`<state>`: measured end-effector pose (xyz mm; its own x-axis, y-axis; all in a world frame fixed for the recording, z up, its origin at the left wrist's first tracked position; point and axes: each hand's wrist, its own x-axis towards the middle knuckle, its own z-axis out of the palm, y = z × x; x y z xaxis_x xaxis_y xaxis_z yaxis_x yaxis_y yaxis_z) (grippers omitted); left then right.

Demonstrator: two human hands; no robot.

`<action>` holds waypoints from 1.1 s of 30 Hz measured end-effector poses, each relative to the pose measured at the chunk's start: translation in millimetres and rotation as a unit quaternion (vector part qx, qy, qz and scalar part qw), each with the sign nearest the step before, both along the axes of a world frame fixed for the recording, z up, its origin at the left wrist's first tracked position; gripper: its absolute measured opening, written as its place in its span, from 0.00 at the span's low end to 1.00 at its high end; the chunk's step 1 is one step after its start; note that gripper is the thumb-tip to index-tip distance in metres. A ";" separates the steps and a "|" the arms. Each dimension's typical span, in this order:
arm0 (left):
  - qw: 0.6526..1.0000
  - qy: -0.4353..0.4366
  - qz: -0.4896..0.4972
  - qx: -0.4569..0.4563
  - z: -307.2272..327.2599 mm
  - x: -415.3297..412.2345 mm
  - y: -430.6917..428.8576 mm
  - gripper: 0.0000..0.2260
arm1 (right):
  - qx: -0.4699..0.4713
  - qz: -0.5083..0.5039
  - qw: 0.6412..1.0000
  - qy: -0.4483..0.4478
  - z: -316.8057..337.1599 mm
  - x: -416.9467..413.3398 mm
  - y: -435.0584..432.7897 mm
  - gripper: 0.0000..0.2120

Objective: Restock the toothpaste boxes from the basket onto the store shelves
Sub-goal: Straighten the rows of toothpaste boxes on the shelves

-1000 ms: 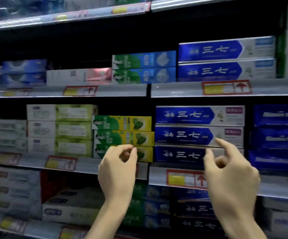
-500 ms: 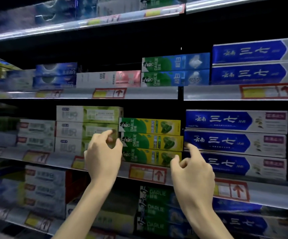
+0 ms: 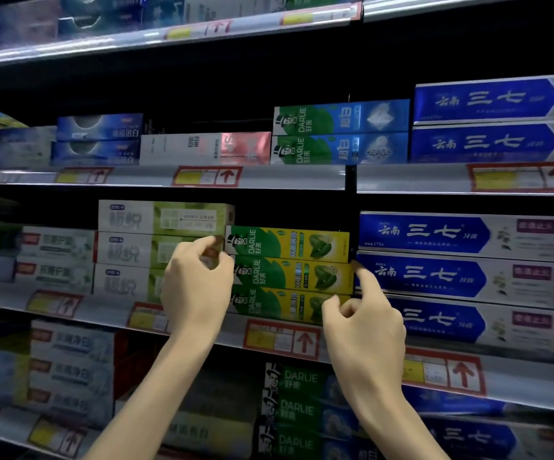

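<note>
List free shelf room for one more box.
Free: gap above the single pink-and-white box, between the dark blue stack and the blue-green Darlie stack. Crowded: middle shelf packed side to side; left hand and right hand flank the yellow-green Darlie stack.

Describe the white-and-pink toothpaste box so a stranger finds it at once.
Start at the shelf one level above the left hand. On it, between dark blue boxes and the green-and-blue Darlie stack, lies the white-and-pink box. Unlike both neighbours, it is unstacked, with a pink right end.

middle darlie boxes (image 3: 288, 244): green-yellow | right boxes (image 3: 458, 237): blue-white | price tags (image 3: 282, 340): red-yellow
</note>
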<state>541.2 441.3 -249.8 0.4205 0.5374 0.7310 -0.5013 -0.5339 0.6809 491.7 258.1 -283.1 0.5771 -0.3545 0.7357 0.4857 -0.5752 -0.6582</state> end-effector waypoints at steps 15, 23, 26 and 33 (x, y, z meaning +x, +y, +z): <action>0.992 0.037 -0.080 -0.092 9.9 7.8 -9.7 0.12 | 0.040 0.026 0.999 0.008 -4.1 -7.1 -14.2 0.28; 0.989 0.020 -0.110 -0.097 7.9 7.5 -11.8 0.14 | 0.048 0.036 0.998 0.022 -12.2 -12.1 -16.3 0.28; 0.989 0.015 -0.118 -0.087 2.0 4.9 -9.0 0.15 | 0.047 0.032 0.998 0.042 -18.8 -15.9 -18.0 0.27; 0.999 0.046 -0.017 -0.020 -41.5 -10.5 -5.2 0.07 | 0.036 0.012 0.994 0.098 -30.6 -26.5 -17.4 0.20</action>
